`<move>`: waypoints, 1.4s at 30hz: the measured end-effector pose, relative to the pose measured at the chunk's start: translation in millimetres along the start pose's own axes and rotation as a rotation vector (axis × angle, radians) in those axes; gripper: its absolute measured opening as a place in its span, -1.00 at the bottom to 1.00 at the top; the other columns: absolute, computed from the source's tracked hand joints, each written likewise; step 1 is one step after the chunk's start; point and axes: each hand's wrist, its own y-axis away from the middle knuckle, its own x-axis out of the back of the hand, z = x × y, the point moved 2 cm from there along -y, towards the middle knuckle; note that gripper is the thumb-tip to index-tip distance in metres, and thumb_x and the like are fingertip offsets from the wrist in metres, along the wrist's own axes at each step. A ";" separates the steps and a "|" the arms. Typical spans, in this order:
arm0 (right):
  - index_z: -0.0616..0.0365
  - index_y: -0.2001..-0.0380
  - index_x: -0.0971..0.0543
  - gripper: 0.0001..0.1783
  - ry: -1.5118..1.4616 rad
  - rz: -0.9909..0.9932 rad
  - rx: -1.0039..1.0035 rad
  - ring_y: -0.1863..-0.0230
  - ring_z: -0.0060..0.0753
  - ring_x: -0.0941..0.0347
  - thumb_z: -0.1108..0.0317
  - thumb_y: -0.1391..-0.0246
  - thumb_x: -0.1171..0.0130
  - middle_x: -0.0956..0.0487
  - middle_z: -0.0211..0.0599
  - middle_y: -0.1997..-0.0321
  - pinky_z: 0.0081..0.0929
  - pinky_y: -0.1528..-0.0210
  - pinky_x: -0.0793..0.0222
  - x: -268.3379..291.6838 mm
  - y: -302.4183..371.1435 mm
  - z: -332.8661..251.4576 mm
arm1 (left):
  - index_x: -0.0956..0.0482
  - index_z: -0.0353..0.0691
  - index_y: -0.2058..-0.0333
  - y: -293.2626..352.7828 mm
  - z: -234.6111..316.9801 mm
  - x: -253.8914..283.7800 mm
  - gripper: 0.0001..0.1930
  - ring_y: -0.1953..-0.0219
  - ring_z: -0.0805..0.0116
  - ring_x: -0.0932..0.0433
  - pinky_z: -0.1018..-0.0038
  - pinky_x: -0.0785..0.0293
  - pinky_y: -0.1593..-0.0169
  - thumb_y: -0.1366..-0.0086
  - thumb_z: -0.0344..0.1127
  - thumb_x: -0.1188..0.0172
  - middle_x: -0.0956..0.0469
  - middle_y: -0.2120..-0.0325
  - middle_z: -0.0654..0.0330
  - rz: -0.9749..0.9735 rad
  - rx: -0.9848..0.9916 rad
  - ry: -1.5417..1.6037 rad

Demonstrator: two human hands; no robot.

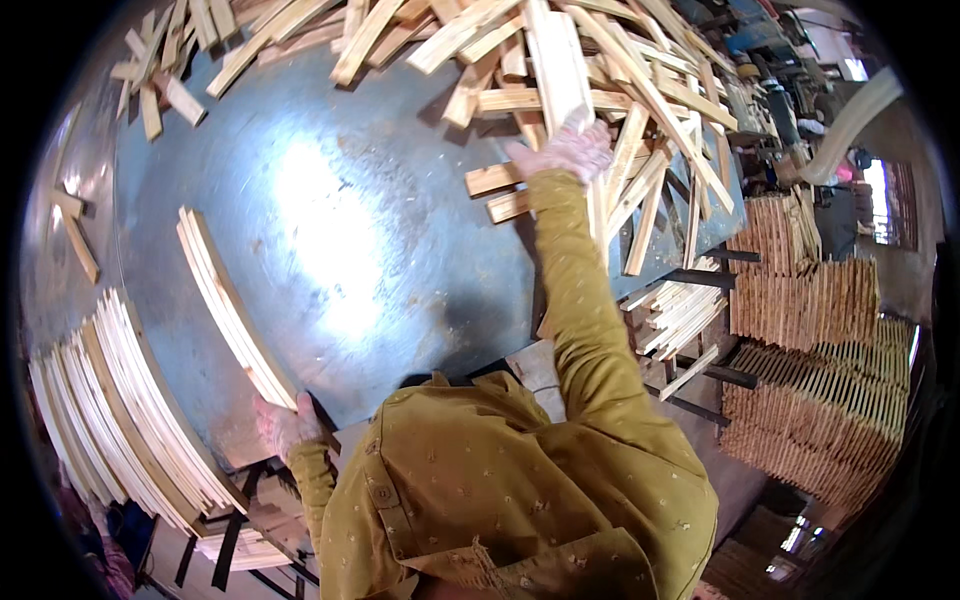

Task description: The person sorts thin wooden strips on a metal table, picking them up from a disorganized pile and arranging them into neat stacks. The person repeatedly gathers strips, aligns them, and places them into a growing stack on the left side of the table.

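Note:
At the near left of the metal table, my left hand point(287, 426) is closed around the near end of a few narrow pale wooden strips point(232, 310). They lie side by side, pointing away from me. My right arm stretches forward to the heap at the far side. There my right hand point(563, 150) lies across a wide pale wooden board point(556, 65), its fingers bent over the wood and its thumb out to the left. The undersides of these fingers are hidden. Short wooden pieces point(492, 180) lie just left of the right wrist.
A loose heap of wooden strips point(400, 30) covers the table's point(420, 190) far side. Aligned strips point(115, 400) stand in a row at the left, near another person's arm point(110, 550). Tall stacks of wood point(810, 400) and a rack of strips point(680, 315) stand at the right.

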 end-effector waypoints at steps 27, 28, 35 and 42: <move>0.25 -0.11 -0.44 -0.38 -0.914 -0.085 0.620 0.12 -0.19 -0.55 0.06 -0.11 -0.29 -0.61 -0.08 0.04 -0.28 0.04 -0.47 -82.8 -37.2 123.5 | -0.44 -0.29 -0.03 42.5 326.2 3.3 -0.55 0.25 0.27 -0.62 0.38 -0.61 0.19 -0.21 -0.30 -0.34 -0.62 0.26 0.12 -0.453 -0.282 1.515; 0.23 -0.15 -0.41 -0.31 -0.966 -0.010 0.617 0.05 -0.03 -0.53 0.10 -0.02 -0.34 -0.54 0.03 -0.07 -0.19 -0.07 -0.45 -53.9 -46.7 114.5 | -0.46 -0.35 0.02 16.9 287.8 7.3 -0.57 0.22 0.24 -0.60 0.33 -0.56 0.16 -0.22 -0.25 -0.32 -0.62 0.27 0.08 -0.245 -0.304 1.309; -0.08 -0.34 -0.21 -0.27 0.195 0.545 0.897 -0.39 -0.14 -0.20 0.31 -0.05 -0.07 -0.30 -0.16 -0.35 0.00 -0.44 0.07 40.1 -209.7 30.6 | -0.51 -0.21 0.03 -5.9 211.3 43.1 -0.52 0.08 -0.18 -0.54 0.10 -0.45 0.00 -0.21 0.02 -0.22 -0.60 0.15 -0.07 -0.150 -0.035 0.219; 0.03 -0.34 -0.20 -0.29 0.124 0.026 1.040 -0.21 0.02 -0.39 0.15 -0.13 -0.11 -0.47 -0.07 -0.18 -0.20 -0.20 -0.36 57.7 -174.3 -1.3 | -0.61 -0.22 0.11 2.8 120.3 27.0 -0.55 -0.21 -0.06 -0.36 0.15 -0.34 -0.21 -0.15 0.00 -0.31 -0.40 -0.16 -0.02 0.132 0.021 -0.184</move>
